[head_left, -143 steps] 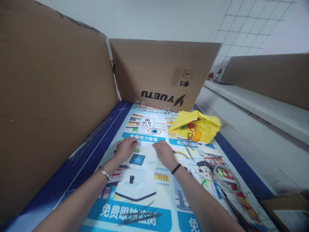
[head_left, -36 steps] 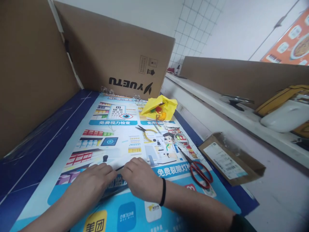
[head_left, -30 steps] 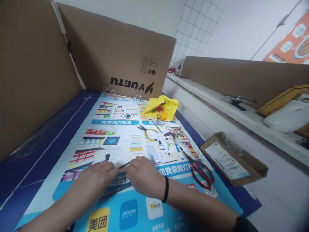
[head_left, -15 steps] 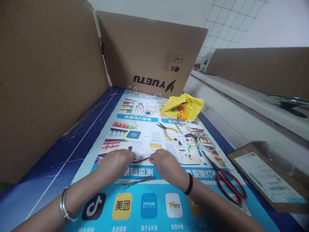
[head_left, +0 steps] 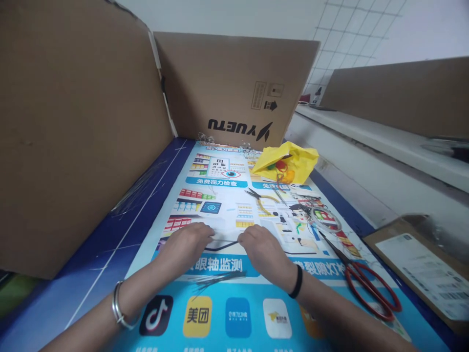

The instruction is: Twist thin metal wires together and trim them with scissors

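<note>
A single thin, pale strand (head_left: 226,240), faint but apparently there, spans the gap between the two hands, just above the printed surface (head_left: 220,197). At each end the grip looks pinched closed on it: the left hand (head_left: 193,240) with its thumb hidden, the right hand (head_left: 262,249) with fingertips together. Something so fine could slip from either pinch, or kink if the hands pull unevenly. Its low contrast against the busy print makes it easy to lose sight of if dropped. A stray forearm might also scatter the one loose bundle of dark wires (head_left: 220,278) lying just below the hands.

Further out, count one pair of pliers (head_left: 260,197), one pair of scissors (head_left: 352,266) with its points facing inward, one wire coil (head_left: 340,225) and one yellow bag (head_left: 305,164). A second wire bundle (head_left: 132,194) lies left; two clear clusters sit at the back; one brown package (head_left: 421,264) stands right.
</note>
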